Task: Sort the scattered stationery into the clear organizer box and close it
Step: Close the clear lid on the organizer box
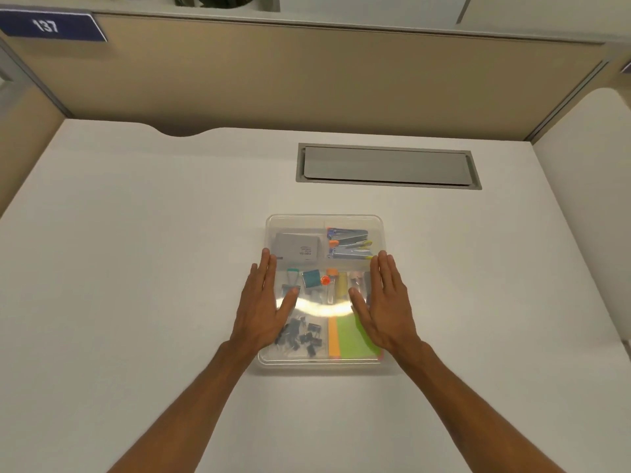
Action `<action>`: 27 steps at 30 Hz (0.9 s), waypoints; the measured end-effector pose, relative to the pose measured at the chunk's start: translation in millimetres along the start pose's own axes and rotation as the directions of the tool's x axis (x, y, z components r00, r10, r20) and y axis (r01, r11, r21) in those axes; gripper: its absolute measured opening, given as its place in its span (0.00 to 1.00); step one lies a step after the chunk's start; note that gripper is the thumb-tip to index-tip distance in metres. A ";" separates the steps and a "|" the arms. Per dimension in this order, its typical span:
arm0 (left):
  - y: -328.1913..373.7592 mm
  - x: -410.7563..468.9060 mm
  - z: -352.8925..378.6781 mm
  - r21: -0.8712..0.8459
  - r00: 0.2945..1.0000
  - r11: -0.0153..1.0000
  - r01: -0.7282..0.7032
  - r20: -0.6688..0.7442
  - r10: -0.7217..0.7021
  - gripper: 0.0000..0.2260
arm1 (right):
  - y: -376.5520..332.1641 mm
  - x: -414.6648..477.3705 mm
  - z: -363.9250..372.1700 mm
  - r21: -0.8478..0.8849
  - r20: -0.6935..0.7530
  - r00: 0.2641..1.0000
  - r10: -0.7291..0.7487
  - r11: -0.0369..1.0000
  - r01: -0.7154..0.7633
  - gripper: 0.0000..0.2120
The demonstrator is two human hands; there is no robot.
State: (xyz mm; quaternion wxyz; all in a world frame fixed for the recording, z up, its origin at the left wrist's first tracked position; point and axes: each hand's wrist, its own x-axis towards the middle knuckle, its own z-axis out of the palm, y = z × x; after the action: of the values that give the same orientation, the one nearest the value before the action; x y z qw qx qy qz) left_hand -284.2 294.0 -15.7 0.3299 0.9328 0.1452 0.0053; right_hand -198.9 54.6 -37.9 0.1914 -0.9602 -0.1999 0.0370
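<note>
The clear organizer box (323, 221) sits in the middle of the white desk with its transparent lid lying over it. Through the lid I see a grey box (297, 247), staplers (350, 243), black binder clips (302, 336), green and orange sticky notes (351, 339) and small tubes and a teal item (310, 278). My left hand (263, 305) lies flat on the lid's left side, fingers extended. My right hand (387, 302) lies flat on the lid's right side. Neither hand holds anything.
A grey metal cable hatch (387, 166) is set into the white desk (136, 250) behind the box. A beige partition (307, 80) runs along the back, with a blue "137" label (51, 27) at its upper left.
</note>
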 end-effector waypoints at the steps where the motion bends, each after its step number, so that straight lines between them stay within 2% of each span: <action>1: -1.6 2.0 -0.6 -0.001 1.000 1.000 -0.003 -0.006 0.003 0.34 | -0.7 3.0 -2.5 -0.039 -0.011 1.000 0.026 0.999 -0.026 0.36; 5: -4.9 21.2 -6.9 -0.061 0.996 0.998 0.015 -0.090 -0.020 0.29 | -4.7 30.0 -18.6 -0.128 -0.170 0.985 0.010 0.991 -0.032 0.24; 7: -4.0 38.5 -10.9 -0.077 0.989 0.997 0.026 -0.143 -0.037 0.27 | -3.8 49.9 -24.1 -0.094 -0.194 0.980 0.041 0.994 -0.060 0.24; 10: -3.8 69.6 -14.7 -0.012 0.996 1.000 0.002 -0.090 -0.003 0.31 | -1.4 79.9 -23.9 -0.047 -0.085 0.996 0.032 0.998 -0.036 0.31; 13: -5.6 96.7 -14.3 0.189 0.996 0.978 -0.088 0.034 0.083 0.35 | -0.2 104.2 -18.8 -0.082 0.042 0.996 -0.074 0.994 0.077 0.35; 16: -10.0 108.4 -11.0 0.324 0.990 0.936 -0.135 0.085 0.114 0.36 | 2.1 112.9 -9.1 -0.114 0.083 0.993 -0.083 0.989 0.093 0.37; 27: -9.5 106.6 -1.7 0.279 0.996 0.956 -0.088 0.008 0.090 0.36 | 8.9 116.0 6.3 -0.128 0.038 0.996 -0.077 0.988 0.082 0.38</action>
State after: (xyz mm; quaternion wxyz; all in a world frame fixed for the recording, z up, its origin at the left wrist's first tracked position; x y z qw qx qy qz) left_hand -184.8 331.3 -29.4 0.1944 0.9755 0.1031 0.0017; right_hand -90.1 95.4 -46.6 0.1265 -0.9612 -0.2431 0.0320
